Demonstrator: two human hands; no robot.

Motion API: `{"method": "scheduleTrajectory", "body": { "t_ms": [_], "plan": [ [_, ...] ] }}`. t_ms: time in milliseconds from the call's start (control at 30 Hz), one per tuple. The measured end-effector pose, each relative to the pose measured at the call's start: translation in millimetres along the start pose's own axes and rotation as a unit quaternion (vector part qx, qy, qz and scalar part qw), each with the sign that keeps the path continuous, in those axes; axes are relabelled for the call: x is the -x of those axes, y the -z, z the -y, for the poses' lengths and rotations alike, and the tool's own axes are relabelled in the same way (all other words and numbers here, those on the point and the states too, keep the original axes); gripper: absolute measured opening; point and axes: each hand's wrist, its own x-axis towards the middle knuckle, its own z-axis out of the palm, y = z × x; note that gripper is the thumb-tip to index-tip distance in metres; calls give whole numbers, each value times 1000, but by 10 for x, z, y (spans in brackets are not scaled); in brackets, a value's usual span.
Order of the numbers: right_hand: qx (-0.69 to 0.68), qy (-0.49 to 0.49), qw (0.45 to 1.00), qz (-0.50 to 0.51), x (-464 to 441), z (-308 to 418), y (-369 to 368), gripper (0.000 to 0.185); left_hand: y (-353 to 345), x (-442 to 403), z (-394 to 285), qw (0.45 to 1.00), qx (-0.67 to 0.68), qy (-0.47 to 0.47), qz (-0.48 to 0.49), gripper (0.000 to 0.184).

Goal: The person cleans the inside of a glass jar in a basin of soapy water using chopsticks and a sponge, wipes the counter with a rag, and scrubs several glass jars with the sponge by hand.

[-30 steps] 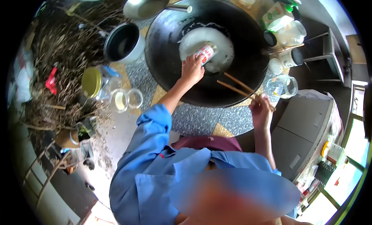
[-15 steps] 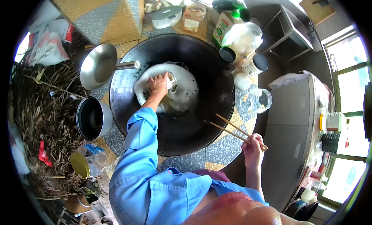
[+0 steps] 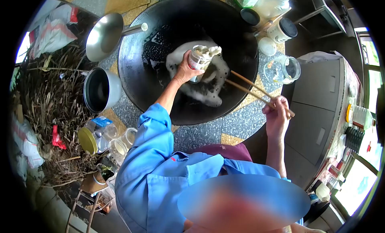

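Your left hand (image 3: 185, 73), clamped round jar (image 3: 196, 65), now has it raised above wok (image 3: 236, 40) suds (image 3: 204, 97), foamy mouth exposed; right hand (image 3: 276, 112) grips chopsticks (image 3: 250, 85).

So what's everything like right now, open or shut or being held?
Label-wrapped jar: open, in the left hand, froth at its mouth
Chopsticks: held in the right hand, tips apart
Wok: uncovered, white foam inside
Pot: uncovered
Yellow-lidded jar: looks shut
Black-lidded jar: looks shut
Clear jar beside the wok: open
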Motion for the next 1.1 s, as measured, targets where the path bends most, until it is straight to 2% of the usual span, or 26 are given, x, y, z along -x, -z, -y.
{"method": "scheduleTrajectory", "body": {
  "t_ms": [67, 167, 233, 267, 333, 400, 433, 467, 500, 533, 567, 633, 667, 767, 833, 900, 933, 967, 1033, 1100],
  "plan": [
    [-14, 31, 999, 21, -122, 46, -52, 13, -7, 166, -199, 998, 55, -32, 9, 89],
    [-2, 81, 993, 89, -272, 113, -230, 19, 47, 407, -467, 998, -14, -46, 33, 89],
    [84, 102, 973, 191, -412, 106, -318, 21, 91, 574, -676, 996, -64, -49, 49, 88],
    [155, 98, 955, 234, -482, 81, -346, 21, 102, 649, -716, 994, -80, -40, 56, 87],
    [285, 31, 903, 319, -518, 92, -556, 20, 143, 778, -731, 993, -97, -19, 68, 87],
    [350, 6, 846, 403, -584, -98, -700, 14, 164, 896, -818, 991, -105, 23, 78, 86],
    [317, 72, 834, 445, -644, -340, -699, 11, 169, 940, -891, 990, -100, 35, 90, 86],
    [323, 205, 762, 523, -662, -595, -753, 9, 123, 947, -845, 993, -86, 23, 77, 87],
    [308, 195, 764, 533, -621, -720, -799, 9, 124, 1026, -773, 995, -75, 26, 67, 87],
    [313, 174, 778, 516, -640, -936, -803, 11, 121, 1028, -823, 994, -58, 45, 82, 87],
    [315, 4, 825, 469, -615, -969, -832, 12, 126, 1025, -827, 994, -59, 38, 80, 87],
    [273, -137, 858, 414, -711, -1004, -899, 14, 152, 1034, -784, 995, -24, 68, 70, 87],
    [273, -133, 857, 417, -763, -994, -909, 14, 167, 1043, -707, 996, -20, 52, 63, 87],
    [179, -239, 886, 356, -864, -944, -880, 15, 191, 1079, -588, 997, 34, 36, 53, 87],
    [110, -288, 902, 303, -916, -1056, -799, 17, 243, 1145, -481, 997, 21, 66, 33, 81],
    [67, -332, 905, 258, -879, -1147, -718, 17, 259, 1238, -366, 987, 99, 123, -7, 67],
    [30, -358, 902, 240, -876, -1221, -666, 16, 260, 1273, -523, 984, 91, 146, -42, 52],
    [-7, -383, 898, 218, -861, -1302, -611, 16, 297, 1285, -512, 981, 91, 158, -61, 46],
    [-36, -416, 893, 164, -791, -1343, -573, 16, 353, 1296, -577, 973, 65, 204, -81, 46],
    [-76, -438, 884, 146, -798, -1438, -489, 14, 384, 1280, -781, 950, 75, 291, -87, 47]
  ]
}}
